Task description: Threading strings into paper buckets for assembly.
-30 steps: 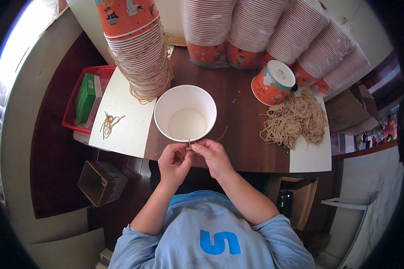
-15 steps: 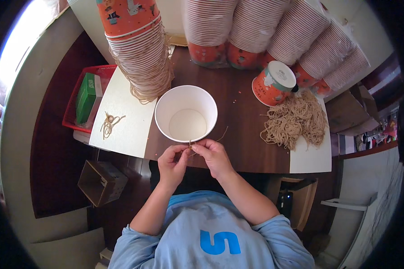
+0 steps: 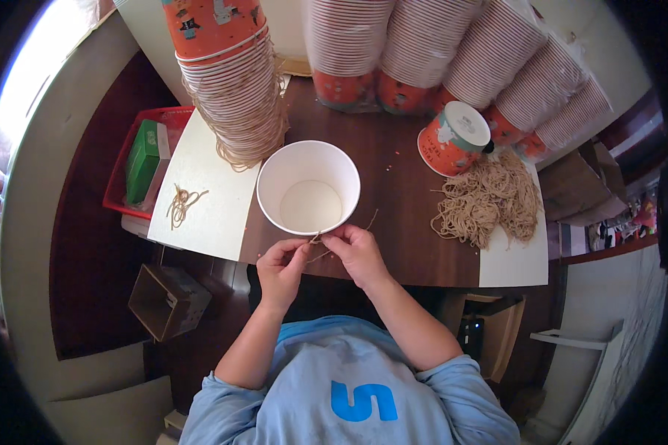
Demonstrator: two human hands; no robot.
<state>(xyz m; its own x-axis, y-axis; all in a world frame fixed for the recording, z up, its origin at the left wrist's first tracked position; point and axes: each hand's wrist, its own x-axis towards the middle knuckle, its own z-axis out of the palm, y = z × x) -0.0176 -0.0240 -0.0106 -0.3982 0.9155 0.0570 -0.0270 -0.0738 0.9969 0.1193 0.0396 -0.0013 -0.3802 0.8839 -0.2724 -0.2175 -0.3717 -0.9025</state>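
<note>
Both hands pinch a short length of tan string (image 3: 318, 241) at the near rim of an open white paper cup (image 3: 309, 187) on the dark wooden table (image 3: 393, 185): the left hand (image 3: 282, 263) and right hand (image 3: 358, 251) each grip it between fingertips. Right of the cup lies a heap of string (image 3: 488, 199) beside a tipped orange cup (image 3: 453, 139); behind it lean stacks of orange cups (image 3: 226, 74).
</note>
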